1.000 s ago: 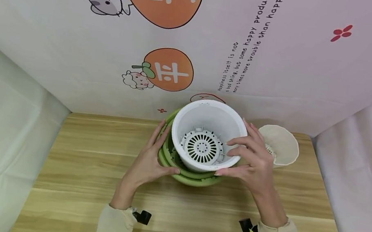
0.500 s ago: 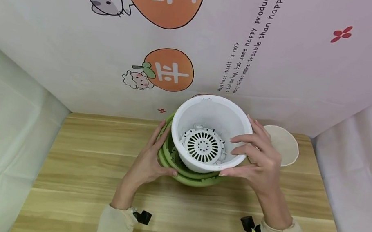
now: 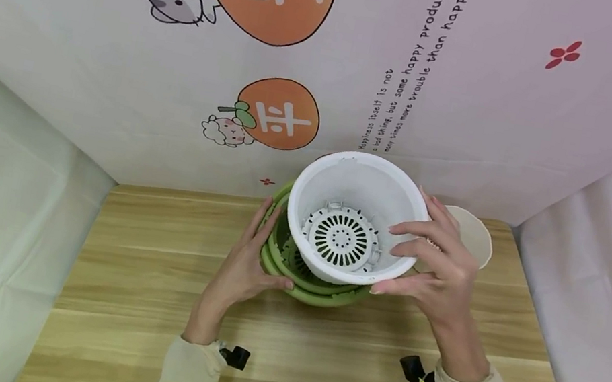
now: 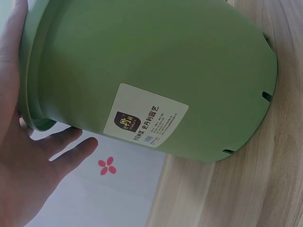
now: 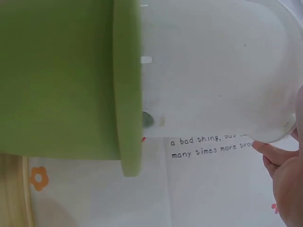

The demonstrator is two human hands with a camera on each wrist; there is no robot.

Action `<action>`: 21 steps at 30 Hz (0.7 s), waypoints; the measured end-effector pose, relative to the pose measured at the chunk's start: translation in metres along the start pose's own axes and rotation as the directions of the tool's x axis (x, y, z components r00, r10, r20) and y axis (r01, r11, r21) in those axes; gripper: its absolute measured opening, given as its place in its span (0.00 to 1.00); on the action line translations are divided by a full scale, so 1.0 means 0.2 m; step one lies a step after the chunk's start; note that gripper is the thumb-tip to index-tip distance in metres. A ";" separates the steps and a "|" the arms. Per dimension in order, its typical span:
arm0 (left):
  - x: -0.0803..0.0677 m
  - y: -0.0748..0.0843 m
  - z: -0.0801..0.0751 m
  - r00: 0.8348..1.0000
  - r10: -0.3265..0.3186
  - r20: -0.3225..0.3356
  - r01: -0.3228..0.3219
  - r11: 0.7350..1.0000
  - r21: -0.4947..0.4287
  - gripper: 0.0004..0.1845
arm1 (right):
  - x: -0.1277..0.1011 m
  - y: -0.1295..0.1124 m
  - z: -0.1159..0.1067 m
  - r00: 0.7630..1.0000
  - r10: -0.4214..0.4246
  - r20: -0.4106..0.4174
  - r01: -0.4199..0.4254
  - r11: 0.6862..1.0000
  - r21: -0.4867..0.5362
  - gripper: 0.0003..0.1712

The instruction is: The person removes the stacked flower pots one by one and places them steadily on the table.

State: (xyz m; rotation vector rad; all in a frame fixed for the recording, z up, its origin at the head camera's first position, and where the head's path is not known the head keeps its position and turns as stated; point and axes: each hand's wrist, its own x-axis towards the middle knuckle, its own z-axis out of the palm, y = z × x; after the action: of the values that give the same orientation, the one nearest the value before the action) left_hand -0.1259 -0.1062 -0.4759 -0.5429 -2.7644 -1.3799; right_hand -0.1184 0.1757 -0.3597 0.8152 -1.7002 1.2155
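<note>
In the head view a white flower pot (image 3: 343, 187) with a slotted bottom tilts above a green flower pot (image 3: 317, 299). My right hand (image 3: 442, 273) grips the white pot's rim on its right side, thumb at the near edge and fingers over the far side. My left hand (image 3: 243, 269) holds the green pot's rim from the left. The left wrist view has the green pot's side with a paper label (image 4: 144, 116) and notches at its base. From the right wrist, the white pot's wall (image 5: 213, 71) rises out of the green rim (image 5: 129, 90); its lower end is hidden.
A cream pot (image 3: 472, 237) with a wavy rim stands at the back right, partly behind my right hand. The pots are on a wooden table (image 3: 139, 298) backed by a printed white cloth (image 3: 176, 93). More cloth hangs at both sides.
My right hand has raised the white pot and shifted it to the right, so more of the green pot's inside shows. My left hand stays on the green rim.
</note>
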 end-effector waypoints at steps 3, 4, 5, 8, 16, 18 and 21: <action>0.00 0.00 0.01 1.000 -0.001 0.004 0.001 1.000 0.002 0.74 | 0.00 0.00 -0.01 1.000 -0.003 -0.016 0.003 1.000 -0.002 0.37; 0.00 0.00 0.01 1.000 0.001 0.006 -0.001 1.000 0.004 0.74 | 0.00 -0.01 -0.02 1.000 -0.007 -0.021 0.006 1.000 -0.003 0.37; 0.00 0.00 0.01 1.000 0.001 0.009 -0.001 1.000 0.005 0.73 | 0.00 -0.01 -0.03 1.000 -0.010 -0.026 0.010 1.000 -0.005 0.37; 0.00 0.00 0.01 1.000 0.001 0.008 -0.001 1.000 0.015 0.73 | 0.00 -0.01 -0.05 0.999 -0.015 -0.035 0.015 1.000 -0.002 0.37; 0.00 0.00 0.00 1.000 0.005 -0.001 -0.005 1.000 0.025 0.72 | 0.01 -0.01 -0.10 0.998 -0.015 -0.065 0.014 1.000 -0.010 0.37; 0.00 0.00 0.00 1.000 0.006 -0.006 -0.006 1.000 0.023 0.72 | 0.01 -0.01 -0.10 0.998 -0.017 -0.064 0.016 1.000 -0.012 0.37; 0.00 0.00 0.00 1.000 0.004 -0.014 -0.004 1.000 0.017 0.73 | 0.02 -0.02 -0.11 0.998 -0.021 -0.064 0.020 1.000 -0.016 0.37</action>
State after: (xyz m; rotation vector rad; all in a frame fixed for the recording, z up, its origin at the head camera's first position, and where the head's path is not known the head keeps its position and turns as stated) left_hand -0.1261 -0.1063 -0.4760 -0.5355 -2.7597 -1.3535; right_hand -0.1107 0.1951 -0.3521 0.7749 -1.6439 1.2004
